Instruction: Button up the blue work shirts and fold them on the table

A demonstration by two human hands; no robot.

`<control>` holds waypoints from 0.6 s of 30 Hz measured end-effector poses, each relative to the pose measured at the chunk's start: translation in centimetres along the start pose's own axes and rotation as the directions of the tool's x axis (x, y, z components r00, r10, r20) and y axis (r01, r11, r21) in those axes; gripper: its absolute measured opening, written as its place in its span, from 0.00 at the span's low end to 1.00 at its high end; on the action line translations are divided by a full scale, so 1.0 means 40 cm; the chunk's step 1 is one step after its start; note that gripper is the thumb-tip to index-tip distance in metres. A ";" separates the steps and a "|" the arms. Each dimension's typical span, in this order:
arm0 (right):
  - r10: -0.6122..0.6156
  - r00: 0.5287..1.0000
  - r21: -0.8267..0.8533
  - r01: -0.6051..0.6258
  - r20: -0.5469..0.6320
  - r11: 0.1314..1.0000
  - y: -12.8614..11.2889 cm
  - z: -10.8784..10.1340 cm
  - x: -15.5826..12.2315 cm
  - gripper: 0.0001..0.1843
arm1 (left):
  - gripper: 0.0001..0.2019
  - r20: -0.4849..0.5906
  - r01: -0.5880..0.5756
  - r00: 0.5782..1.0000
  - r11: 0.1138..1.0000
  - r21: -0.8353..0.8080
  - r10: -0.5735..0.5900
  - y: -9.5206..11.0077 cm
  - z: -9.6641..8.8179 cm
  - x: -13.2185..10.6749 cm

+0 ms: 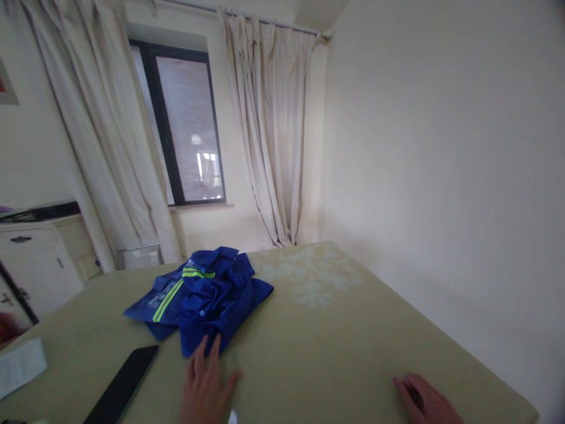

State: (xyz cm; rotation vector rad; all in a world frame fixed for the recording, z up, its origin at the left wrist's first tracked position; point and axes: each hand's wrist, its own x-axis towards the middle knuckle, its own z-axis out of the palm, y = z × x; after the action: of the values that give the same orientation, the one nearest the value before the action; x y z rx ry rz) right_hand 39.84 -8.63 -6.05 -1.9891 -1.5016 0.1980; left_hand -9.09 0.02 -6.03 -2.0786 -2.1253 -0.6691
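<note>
A crumpled blue work shirt (220, 297) lies in a heap on the green patterned bed or table surface (326, 347). It has yellow-green and silver reflective stripes, buttons and some pale lettering. My left hand (206, 386) is at the near edge of the shirt, fingers spread, with the fingertips over the fabric; whether they touch it I cannot tell. Off to the right, my right hand (426, 399) rests low near the surface with its fingers curled in. Nothing shows inside that hand, though its inner side is partly hidden.
Left of my left hand lies a dark flat phone-like slab (123, 386). A pale folded cloth or packet (22, 366) sits at the left edge. A white cabinet (35, 265) stands beyond. Curtains (273, 118) frame a window (189, 123), and a bare wall (441, 147) borders the right side.
</note>
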 end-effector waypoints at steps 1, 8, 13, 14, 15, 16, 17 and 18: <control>0.002 1.000 -0.004 -0.002 -0.007 1.000 -0.007 -0.003 -0.002 0.25 | 0.37 -0.047 0.037 0.998 0.999 0.028 -0.036 -0.002 0.001 0.028; 0.007 0.995 -0.049 -0.012 -0.104 0.999 -0.023 0.000 -0.022 0.24 | 0.30 0.058 0.044 0.997 0.992 0.115 -0.051 0.022 0.012 0.077; -0.029 0.991 -0.069 0.020 -0.131 0.997 -0.025 0.003 -0.028 0.25 | 0.25 0.082 -0.049 0.995 0.998 -0.027 0.051 0.000 0.026 0.097; -0.029 0.991 -0.076 0.019 -0.134 0.997 -0.025 0.002 -0.029 0.25 | 0.24 0.082 -0.036 0.996 0.993 -0.110 0.045 0.002 0.026 0.099; -0.032 0.991 -0.081 0.022 -0.131 0.996 -0.024 0.002 -0.029 0.25 | 0.23 0.080 -0.031 0.996 0.976 -0.214 0.049 0.009 0.024 0.098; -0.040 0.991 -0.084 0.030 -0.125 0.996 -0.024 0.001 -0.030 0.25 | 0.22 0.067 -0.036 0.996 0.945 -0.324 0.061 0.022 0.021 0.094; -0.051 0.991 -0.084 0.040 -0.120 0.996 -0.023 0.001 -0.030 0.25 | 0.21 0.043 -0.051 0.996 0.903 -0.427 0.077 0.042 0.015 0.085; -0.062 0.992 -0.081 0.053 -0.114 0.995 -0.022 0.002 -0.031 0.25 | 0.21 0.020 -0.076 0.995 0.856 -0.512 0.100 0.067 0.007 0.072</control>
State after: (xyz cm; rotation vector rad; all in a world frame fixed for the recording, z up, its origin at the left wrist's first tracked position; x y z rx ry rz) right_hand 38.67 -9.58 -5.90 -1.9791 -1.5099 -0.0007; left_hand -6.61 2.73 -4.61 -2.4404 -2.0163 -1.3068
